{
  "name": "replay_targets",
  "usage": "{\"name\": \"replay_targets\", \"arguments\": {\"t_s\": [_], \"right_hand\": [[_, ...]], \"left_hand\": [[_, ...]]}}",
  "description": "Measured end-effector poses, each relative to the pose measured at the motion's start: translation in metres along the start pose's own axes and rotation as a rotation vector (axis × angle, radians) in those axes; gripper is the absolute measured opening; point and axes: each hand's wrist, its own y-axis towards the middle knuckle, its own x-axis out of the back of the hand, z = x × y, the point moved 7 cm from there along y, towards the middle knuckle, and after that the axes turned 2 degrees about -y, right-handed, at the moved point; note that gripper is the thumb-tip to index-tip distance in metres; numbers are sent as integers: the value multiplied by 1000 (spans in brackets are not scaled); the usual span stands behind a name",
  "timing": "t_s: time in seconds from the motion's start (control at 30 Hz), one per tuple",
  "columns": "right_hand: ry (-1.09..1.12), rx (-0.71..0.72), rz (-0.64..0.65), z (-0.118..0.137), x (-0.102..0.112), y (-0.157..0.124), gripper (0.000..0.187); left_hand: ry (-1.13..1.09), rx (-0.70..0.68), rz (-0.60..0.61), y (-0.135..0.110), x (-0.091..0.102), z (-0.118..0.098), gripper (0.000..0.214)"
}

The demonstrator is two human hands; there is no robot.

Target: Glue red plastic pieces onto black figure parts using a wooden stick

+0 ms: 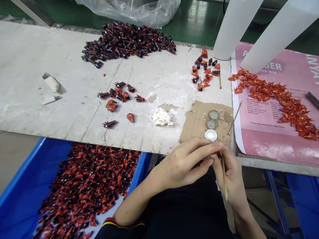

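Observation:
My left hand is closed in a pinch at the table's front edge, its fingertips meeting those of my right hand. Between them shows a bit of a small red piece, mostly hidden by the fingers. A thin wooden stick runs along my right hand, gripped in its closed fingers. Just beyond the hands lies a piece of cardboard bearing a small white round cap and two round caps with a greyish filling. Another wooden stick rests on the cardboard's right edge.
Black-and-red small parts are heaped at the back, with several loose ones nearer. Orange spiky pieces cover a pink printed sheet. Crumpled white tissue lies mid-table. A blue bin full of parts stands below left. Two white cylinders rise behind.

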Motion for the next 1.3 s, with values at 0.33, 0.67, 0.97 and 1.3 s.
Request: {"name": "replay_targets", "arguments": {"t_s": [0.33,0.67,0.97,1.3], "right_hand": [[-56,47,-74,-3,-2,-6,14],[-65,59,-94,-2,0,-5,6],[-80,40,-97,-5,0,-6,6],[-67,52,-74,-8,1,-5,8]], "left_hand": [[-43,30,-127,-3,-2,2,15],[-159,191,-161,-2,1,9,19],[29,61,-145,-1,0,4,12],[59,-25,-185,-1,1,3,11]]}}
